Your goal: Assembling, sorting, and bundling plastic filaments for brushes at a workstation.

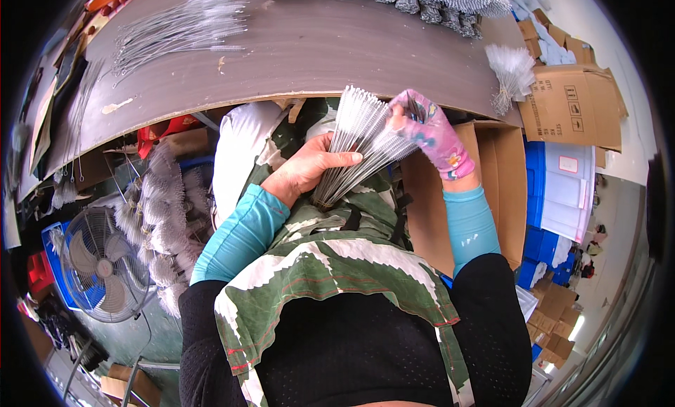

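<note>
A fanned bundle of thin wire tube brushes [360, 122] with white bristle ends stands over my lap, bristles up and bare wire ends gathered low against my camouflage apron [330, 266]. My bare left hand [309, 164] is wrapped round the bundle's left side, thumb across the wires. My right hand [432, 136], in a pink floral glove with bare fingertips showing, is closed at the bristle ends on the bundle's right side. How many brushes its fingers grip is hidden.
Ahead is a brown table [295, 55] bearing a loose brush pile [183, 31], stacked bundles [436, 6] and a small bundle [510, 73] at its right edge. An open cardboard box [500, 189] stands right of my lap. A fan [105, 266] and hanging brush bundles [162, 210] are at left.
</note>
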{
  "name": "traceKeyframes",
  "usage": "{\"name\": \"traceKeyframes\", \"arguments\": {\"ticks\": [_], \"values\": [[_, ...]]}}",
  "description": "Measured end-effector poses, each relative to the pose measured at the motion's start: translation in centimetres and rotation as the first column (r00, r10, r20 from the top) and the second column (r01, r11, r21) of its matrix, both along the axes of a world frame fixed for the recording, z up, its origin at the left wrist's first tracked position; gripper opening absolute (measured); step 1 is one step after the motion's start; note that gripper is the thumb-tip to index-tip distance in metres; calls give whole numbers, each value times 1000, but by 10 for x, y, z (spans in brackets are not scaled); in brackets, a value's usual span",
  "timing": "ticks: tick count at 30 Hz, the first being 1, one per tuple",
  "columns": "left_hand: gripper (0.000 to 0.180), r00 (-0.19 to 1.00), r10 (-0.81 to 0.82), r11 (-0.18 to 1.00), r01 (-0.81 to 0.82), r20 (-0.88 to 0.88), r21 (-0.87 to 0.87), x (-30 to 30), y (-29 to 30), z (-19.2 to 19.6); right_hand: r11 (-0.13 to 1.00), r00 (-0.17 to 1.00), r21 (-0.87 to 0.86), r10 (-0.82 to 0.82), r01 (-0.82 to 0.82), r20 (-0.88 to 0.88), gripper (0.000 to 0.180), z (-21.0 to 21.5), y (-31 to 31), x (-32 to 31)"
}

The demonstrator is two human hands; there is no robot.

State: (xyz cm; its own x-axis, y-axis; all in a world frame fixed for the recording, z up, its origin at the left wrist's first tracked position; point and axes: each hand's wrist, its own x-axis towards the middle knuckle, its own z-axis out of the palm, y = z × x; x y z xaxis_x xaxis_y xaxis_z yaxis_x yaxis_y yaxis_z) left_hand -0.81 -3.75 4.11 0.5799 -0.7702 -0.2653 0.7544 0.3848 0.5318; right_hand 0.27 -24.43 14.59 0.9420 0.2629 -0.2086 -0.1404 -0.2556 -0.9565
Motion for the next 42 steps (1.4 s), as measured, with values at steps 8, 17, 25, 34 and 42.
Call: {"name": "traceKeyframes", "arguments": {"ticks": [8, 17, 25, 34, 42], "values": [[35, 997, -74, 994, 72, 27, 77, -1, -10, -7, 992, 997, -112, -57, 63, 50, 26, 17, 5, -5], [36, 984, -47, 984, 16, -169, -177, 0, -1, -3, 998, 997, 46, -40, 37, 62, 23, -10, -6, -2], [37, 999, -38, 998, 36, -29, -57, -1, -5, -11, 996, 998, -87, -17, 12, -60, 16, -3, -18, -6], [35, 999, -26, 1000, 25, 22, 11, -4, -4, -4, 998, 991, -13, 57, -59, -124, 20, 16, -15, -6], [32, 997, -28, 999, 26, 72, 32, -6, -7, -5, 993, 999, -117, -2, 7, 45, 21, 13, -8, 15]]}}
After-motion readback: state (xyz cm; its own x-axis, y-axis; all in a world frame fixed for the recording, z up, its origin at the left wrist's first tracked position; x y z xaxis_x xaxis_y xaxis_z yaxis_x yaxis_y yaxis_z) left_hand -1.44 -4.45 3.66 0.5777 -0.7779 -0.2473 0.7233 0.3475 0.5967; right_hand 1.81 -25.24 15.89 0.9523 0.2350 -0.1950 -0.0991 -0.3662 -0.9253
